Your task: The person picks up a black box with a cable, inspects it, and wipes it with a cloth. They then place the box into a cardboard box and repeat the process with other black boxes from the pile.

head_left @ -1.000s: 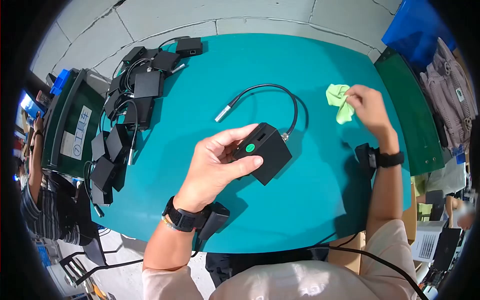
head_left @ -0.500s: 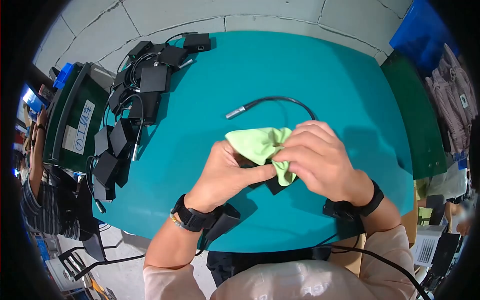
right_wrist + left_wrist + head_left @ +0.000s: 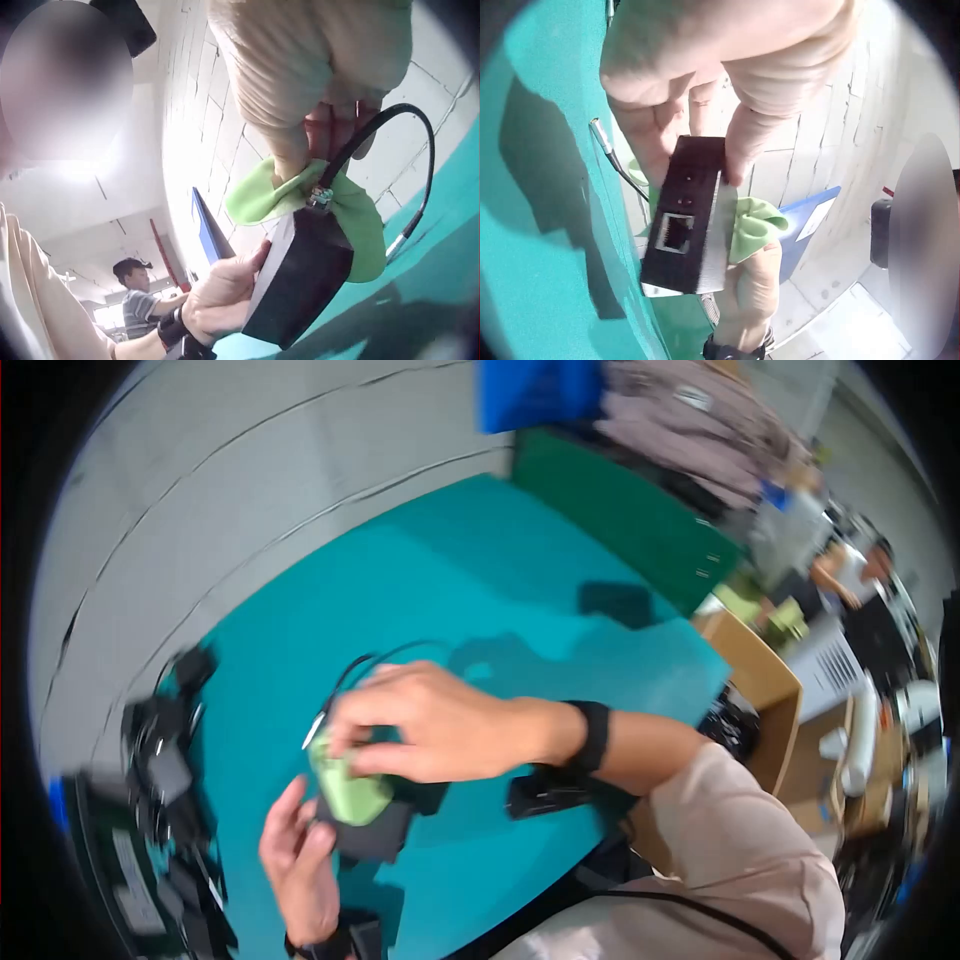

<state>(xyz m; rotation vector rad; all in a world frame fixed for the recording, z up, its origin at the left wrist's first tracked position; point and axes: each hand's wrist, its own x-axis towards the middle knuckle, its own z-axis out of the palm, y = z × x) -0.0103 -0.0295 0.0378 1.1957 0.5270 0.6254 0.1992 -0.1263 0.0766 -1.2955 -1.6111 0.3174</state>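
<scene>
Fingers of your left hand pinch the black box above the near-left counter; your right hand pinches a green cloth against it. The box, probably light and rigid, suits holding by 2 opposite faces, clear of its cable.

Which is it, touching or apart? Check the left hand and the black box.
Touching. The left wrist view shows it: the left hand pinches the black box near one end, pressing from both sides with no gap.
</scene>
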